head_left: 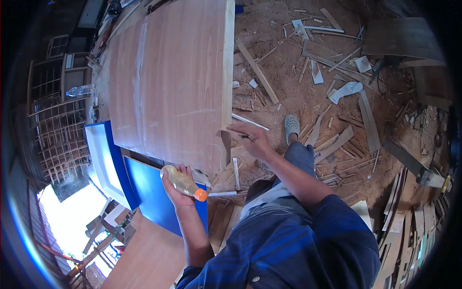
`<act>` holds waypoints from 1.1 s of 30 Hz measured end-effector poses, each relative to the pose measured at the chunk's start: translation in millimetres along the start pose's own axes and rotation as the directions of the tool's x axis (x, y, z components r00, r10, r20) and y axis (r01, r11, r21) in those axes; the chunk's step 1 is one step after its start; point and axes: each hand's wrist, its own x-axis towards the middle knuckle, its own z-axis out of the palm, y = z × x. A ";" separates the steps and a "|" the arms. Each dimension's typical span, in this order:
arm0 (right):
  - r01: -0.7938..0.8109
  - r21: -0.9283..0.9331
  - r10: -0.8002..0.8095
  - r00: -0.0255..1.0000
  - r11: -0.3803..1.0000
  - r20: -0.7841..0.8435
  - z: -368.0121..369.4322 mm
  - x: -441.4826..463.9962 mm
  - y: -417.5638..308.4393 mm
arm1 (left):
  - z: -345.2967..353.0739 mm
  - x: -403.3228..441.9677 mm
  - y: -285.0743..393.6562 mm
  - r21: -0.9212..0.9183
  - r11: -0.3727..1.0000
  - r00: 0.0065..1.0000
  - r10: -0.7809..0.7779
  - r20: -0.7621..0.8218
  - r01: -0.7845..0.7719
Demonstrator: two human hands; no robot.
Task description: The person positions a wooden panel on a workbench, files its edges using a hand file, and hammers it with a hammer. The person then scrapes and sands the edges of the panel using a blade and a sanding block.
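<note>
My left hand (179, 189) is wrapped round a plastic bottle (183, 183) with an orange cap and yellowish contents, tilted with its cap toward me. It is beside the near edge of a large wood-grain panel (178, 82). My right hand (250, 138) is at the panel's right corner, its fingers closed on a thin brown strip (225, 144) that hangs down along the edge. A blue board (159, 192) lies below my left hand.
Wood offcuts (260, 72) and scraps litter the dirt floor on the right, near my shoe (291, 125). A blue-edged white frame (110, 164) leans at the left. A clear bottle (80, 90) lies farther left. Stacked boards (409, 231) fill the lower right.
</note>
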 end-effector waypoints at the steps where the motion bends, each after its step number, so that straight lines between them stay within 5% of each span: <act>1: -0.084 0.039 0.084 0.996 0.996 -0.012 -9.1 12.3 -5.1 | -0.3 2.1 1.7 -0.010 1.000 1.000 0.005 0.003 -0.005; 2: -0.168 0.079 0.170 0.985 0.983 -0.020 -16.8 26.9 -9.4 | -1.4 4.0 2.8 -0.020 1.000 1.000 0.008 0.005 -0.008; 6: -0.068 0.066 0.089 0.915 0.995 -0.393 -37.8 131.5 -6.5 | 1.6 3.5 4.0 -0.023 0.999 0.999 0.024 -0.021 -0.025; 10: 0.008 -0.267 -0.120 0.906 0.964 -0.407 -56.3 232.2 -25.2 | 5.1 3.1 -1.6 -0.020 0.999 0.999 0.024 -0.032 -0.025; 14: 0.200 -0.511 -0.391 0.870 0.836 -0.299 -51.9 266.0 -8.4 | 19.0 3.7 -6.9 -0.038 0.999 0.998 0.018 -0.059 -0.020; 19: 0.441 -0.552 -0.558 0.828 0.708 -0.055 -35.2 187.1 -9.2 | 51.8 3.8 -11.8 -0.060 0.998 0.992 0.015 -0.126 -0.023; 23: 0.411 -0.360 -0.462 0.884 0.838 -0.066 -55.0 156.5 -8.3 | 77.4 4.8 -15.4 -0.067 0.997 0.992 0.018 -0.124 -0.027; 28: 0.075 -0.118 -0.102 0.965 0.990 -0.243 -93.9 264.0 -25.7 | 98.8 5.9 -22.0 -0.057 0.998 0.990 0.006 -0.143 -0.014; 33: 0.047 -0.019 -0.050 0.978 0.999 -0.205 -84.1 287.2 -12.6 | 108.6 2.0 -19.4 -0.081 0.997 0.992 -0.023 -0.121 0.013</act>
